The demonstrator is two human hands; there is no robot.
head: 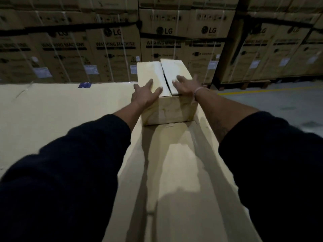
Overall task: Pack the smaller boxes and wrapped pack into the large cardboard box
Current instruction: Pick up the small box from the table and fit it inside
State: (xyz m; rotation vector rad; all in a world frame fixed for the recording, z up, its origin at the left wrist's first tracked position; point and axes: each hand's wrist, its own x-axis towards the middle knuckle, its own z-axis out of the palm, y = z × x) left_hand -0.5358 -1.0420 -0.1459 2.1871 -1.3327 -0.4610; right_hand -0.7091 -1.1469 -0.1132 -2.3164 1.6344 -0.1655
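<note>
I am looking down along both arms into the large cardboard box (174, 172), a long open trough that runs away from me, its left flap (61, 119) folded out flat and wide. At the far end of that trough sits a small box (166, 95), upright, its near face square to me and its base on the floor of the big one. Its two top flaps are folded down and nearly meet, with a dark slit between them running front to back.

My left hand (146, 96) lies on the left flap and over the near left corner, fingers straight and spread, pressing flat and not curled round anything. My right hand (186, 85) lies on the right flap near the box's right edge, fingers likewise straight and fanned, resting on the cardboard. A thin band (198, 90) circles the right wrist. Both dark sleeves (70, 172) are pushed up the forearms.

Behind the box stands a wall of stacked cartons (113, 46) printed LG and WASHING MACHINE, strapped with pale bands. To the right I see grey floor (279, 102) with a yellow line (262, 90) across it.
</note>
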